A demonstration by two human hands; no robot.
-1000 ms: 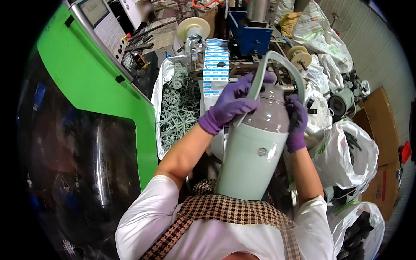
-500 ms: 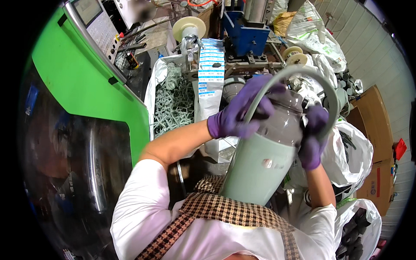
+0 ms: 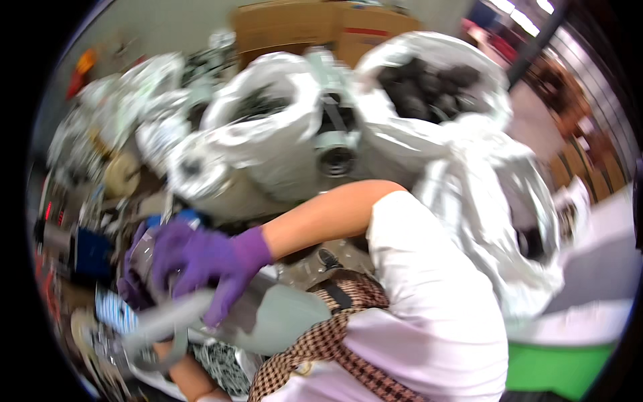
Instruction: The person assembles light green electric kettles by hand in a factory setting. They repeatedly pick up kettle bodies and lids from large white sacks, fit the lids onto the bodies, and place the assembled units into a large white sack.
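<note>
A pale grey-green thermos jug [image 3: 288,311] lies tilted in front of me, its lower end against my checked apron and its clear-grey neck pointing to the left. My right hand [image 3: 201,261], in a purple glove, wraps round the neck and shoulder with its thumb spread along the body. On the far side of the neck is my left hand [image 3: 132,285], also gloved; much of it is hidden, and purple fingers show around the jug's top. The jug's grey loop handle [image 3: 171,321] hangs toward the lower left, blurred.
Large white sacks stand ahead, one with dark round parts [image 3: 432,87], another with green-grey pieces [image 3: 264,104]. Grey-green cylinders [image 3: 335,153] sit between them. Cardboard boxes [image 3: 288,27] are behind. A spool [image 3: 122,174] and blue machine [image 3: 92,253] stand left. Shredded strips [image 3: 220,365] lie below.
My view and body have swung to the right, toward the sacks. The jug has gone from leaning upward to pointing left, and its handle has dropped to the side.
</note>
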